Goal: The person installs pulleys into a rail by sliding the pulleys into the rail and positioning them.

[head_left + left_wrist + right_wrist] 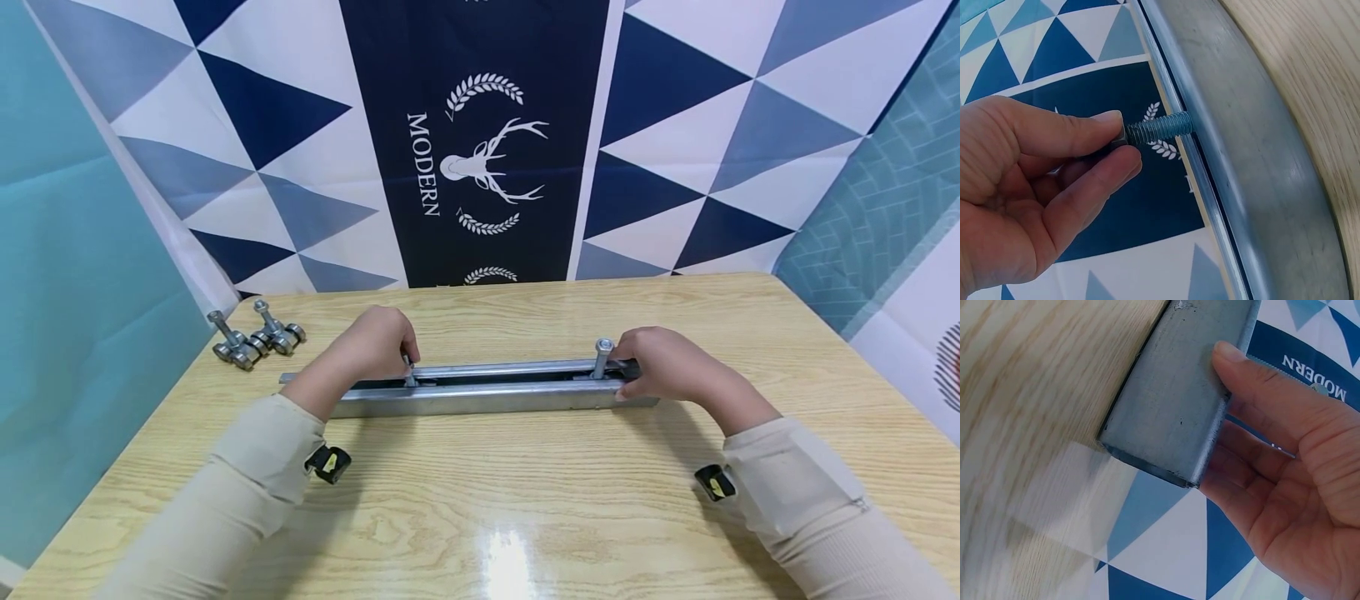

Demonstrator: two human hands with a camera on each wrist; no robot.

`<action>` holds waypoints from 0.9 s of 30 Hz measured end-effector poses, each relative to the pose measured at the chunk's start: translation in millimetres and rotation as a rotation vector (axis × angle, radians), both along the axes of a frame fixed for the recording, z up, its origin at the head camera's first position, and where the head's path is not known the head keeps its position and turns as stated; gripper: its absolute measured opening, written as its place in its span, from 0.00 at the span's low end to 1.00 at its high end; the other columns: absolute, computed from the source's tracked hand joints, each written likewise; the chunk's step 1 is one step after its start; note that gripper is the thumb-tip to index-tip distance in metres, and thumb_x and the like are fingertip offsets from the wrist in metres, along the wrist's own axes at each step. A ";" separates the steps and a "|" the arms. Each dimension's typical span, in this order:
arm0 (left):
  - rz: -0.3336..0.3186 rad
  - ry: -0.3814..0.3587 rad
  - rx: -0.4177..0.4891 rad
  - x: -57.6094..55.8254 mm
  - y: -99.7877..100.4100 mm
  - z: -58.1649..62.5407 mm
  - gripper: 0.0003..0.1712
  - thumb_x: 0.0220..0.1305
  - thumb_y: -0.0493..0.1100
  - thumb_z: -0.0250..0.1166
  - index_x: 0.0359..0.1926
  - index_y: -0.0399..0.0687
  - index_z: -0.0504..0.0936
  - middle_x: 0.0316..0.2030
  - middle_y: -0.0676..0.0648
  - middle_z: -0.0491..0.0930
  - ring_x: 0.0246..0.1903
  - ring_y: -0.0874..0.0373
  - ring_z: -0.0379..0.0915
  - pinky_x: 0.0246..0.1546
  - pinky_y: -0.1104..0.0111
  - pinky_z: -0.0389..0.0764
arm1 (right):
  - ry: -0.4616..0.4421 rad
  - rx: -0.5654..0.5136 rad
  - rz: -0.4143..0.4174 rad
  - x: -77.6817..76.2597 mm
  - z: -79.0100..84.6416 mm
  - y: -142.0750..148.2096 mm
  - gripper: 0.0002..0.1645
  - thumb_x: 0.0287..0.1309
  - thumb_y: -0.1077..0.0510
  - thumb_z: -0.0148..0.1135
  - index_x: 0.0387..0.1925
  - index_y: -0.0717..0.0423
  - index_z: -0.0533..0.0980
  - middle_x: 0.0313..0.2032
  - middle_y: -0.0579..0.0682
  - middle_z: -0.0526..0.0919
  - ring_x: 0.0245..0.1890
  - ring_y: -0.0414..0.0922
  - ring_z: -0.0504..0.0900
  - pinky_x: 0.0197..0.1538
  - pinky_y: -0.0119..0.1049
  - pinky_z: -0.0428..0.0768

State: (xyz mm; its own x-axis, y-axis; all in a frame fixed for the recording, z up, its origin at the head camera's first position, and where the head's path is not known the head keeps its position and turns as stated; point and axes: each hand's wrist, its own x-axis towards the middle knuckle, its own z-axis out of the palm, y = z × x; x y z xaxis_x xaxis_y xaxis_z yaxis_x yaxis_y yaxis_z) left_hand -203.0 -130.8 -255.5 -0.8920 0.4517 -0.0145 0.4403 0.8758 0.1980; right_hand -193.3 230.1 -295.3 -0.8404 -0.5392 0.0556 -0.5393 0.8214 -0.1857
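Observation:
A galvanised steel channel rail (487,400), slotted along its top, lies across the table. Two threaded bolts stand up out of the slot. My left hand (378,342) is at the left bolt (1163,128), pinching the nut at its upper end between thumb and fingers. The right bolt (602,358), topped by a nut, stands upright just left of my right hand (663,362). That hand grips the rail's right end, its thumb (1232,353) on the near side wall and its fingers over the slotted top. Whatever carries the bolts inside the rail is mostly hidden.
Two roller trolleys with upright bolts, one (238,346) nearer and one (279,329) behind it, sit at the table's back left corner. The wood-grain table (480,483) ends at a patterned cloth (480,167) hanging behind it.

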 end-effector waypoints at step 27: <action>-0.063 0.002 -0.008 -4.8 35.9 0.2 0.07 0.41 0.32 0.64 0.21 0.49 0.85 0.20 0.57 0.78 0.24 0.62 0.70 0.27 0.71 0.73 | 0.006 0.006 -0.003 0.7 0.7 -0.8 0.26 0.33 0.54 0.73 0.39 0.61 0.80 0.36 0.51 0.79 0.37 0.49 0.77 0.39 0.44 0.75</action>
State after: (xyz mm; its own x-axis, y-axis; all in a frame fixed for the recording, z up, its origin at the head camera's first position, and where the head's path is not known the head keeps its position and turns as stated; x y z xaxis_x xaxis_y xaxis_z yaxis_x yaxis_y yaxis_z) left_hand -207.8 -94.9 -255.4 -0.8620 0.5066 -0.0165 0.4947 0.8480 0.1900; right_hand -192.6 229.3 -294.6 -0.8416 -0.5371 0.0576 -0.5380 0.8240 -0.1779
